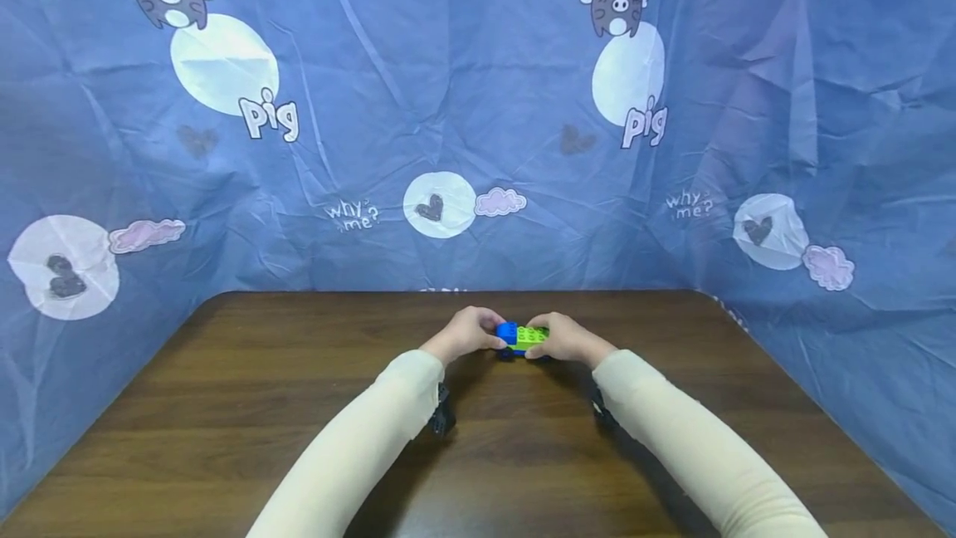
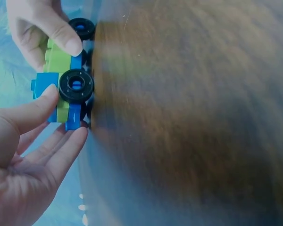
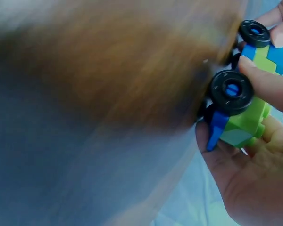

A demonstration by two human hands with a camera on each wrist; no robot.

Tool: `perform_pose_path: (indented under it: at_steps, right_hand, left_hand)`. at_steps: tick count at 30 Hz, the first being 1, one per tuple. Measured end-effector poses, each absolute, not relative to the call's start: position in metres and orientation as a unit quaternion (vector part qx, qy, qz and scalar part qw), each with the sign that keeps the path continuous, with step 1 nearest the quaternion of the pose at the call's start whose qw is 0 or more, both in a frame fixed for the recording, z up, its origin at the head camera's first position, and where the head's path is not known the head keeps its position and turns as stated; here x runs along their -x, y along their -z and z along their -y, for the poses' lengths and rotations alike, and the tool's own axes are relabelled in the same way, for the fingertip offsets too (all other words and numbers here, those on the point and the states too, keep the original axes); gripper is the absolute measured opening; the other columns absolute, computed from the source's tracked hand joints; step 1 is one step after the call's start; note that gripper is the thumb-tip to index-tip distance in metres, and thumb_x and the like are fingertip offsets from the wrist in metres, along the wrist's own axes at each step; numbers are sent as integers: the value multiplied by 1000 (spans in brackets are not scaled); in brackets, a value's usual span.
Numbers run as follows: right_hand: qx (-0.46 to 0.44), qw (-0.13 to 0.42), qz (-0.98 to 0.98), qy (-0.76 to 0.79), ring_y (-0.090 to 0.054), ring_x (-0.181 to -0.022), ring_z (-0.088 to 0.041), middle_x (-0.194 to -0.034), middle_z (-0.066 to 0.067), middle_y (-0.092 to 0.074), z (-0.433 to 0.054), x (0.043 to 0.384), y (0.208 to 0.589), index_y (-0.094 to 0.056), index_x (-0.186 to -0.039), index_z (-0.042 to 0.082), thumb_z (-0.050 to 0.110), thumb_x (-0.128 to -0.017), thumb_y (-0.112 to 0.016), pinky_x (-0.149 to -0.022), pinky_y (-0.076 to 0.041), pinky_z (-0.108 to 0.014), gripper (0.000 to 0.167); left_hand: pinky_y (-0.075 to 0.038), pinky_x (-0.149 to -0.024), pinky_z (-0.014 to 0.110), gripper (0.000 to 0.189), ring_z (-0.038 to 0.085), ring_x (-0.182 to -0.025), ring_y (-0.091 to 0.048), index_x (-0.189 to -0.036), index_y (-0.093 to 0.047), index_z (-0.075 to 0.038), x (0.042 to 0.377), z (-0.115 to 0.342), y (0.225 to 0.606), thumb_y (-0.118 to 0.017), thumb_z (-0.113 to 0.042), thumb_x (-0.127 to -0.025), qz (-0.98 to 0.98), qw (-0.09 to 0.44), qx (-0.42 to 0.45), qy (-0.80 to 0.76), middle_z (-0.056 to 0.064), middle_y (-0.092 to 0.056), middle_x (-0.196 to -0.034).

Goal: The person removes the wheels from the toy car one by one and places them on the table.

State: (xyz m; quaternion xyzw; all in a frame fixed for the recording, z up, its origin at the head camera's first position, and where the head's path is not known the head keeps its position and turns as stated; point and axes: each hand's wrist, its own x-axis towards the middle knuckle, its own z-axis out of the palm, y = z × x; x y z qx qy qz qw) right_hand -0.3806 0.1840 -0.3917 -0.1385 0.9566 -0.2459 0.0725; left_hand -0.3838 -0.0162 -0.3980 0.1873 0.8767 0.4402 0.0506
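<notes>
A small toy car [image 1: 529, 338] of building bricks is between my two hands near the far side of the table. It has a lime-green studded body, a blue brick [image 2: 46, 84] at its left end, a blue base and black wheels [image 3: 231, 92]. My left hand [image 1: 472, 331] grips the blue end, with the thumb on the blue brick and the fingers around the end of the base. With thumb and fingers on either side, my right hand [image 1: 562, 337] holds the green end. The wheels are right at the tabletop.
The brown wooden table [image 1: 508, 471] spreads out below both arms. Behind it and along its sides hangs a blue printed cloth [image 1: 448, 90]. A dark wrist device [image 1: 442, 413] shows under the left sleeve.
</notes>
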Motion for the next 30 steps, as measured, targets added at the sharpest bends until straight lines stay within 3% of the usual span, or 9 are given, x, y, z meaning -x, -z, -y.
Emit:
perform_pose_path:
  at_steps: [11,18,26,30]
  right_hand:
    - [190,89,-944,254,-57,-89,-16,-107,-7,-67,-188,383,383,-66,-118,4,22,-79,-81,-82,-50,-34,45]
    - [197,118,-925,302,-58,-85,-16,-101,-8,-66,-184,383,370,-63,-117,-2,19,-80,-78,-75,-50,-28,44]
    - [240,143,-906,318,-58,-101,-20,-119,-12,-63,-182,375,357,-59,-126,0,31,-90,-68,-91,-51,-39,49]
    - [267,147,-900,312,-58,-97,-17,-114,-8,-64,-179,371,349,-59,-127,2,32,-94,-63,-87,-50,-35,44]
  left_hand:
    - [-58,-77,30,25,19,-86,-67,-106,-70,1,378,17,393,-76,-5,-82,-881,42,-183,-434,15,-72,-102]
    - [-60,-79,34,30,18,-87,-67,-115,-65,4,376,24,381,-70,-1,-86,-830,89,-157,-528,19,-69,-112]
    - [-58,-84,35,31,22,-96,-69,-118,-64,4,372,35,369,-69,-4,-88,-817,107,-160,-544,20,-68,-115]
    - [-58,-86,35,32,23,-98,-69,-119,-64,3,370,41,361,-69,-5,-88,-814,114,-156,-548,18,-67,-117]
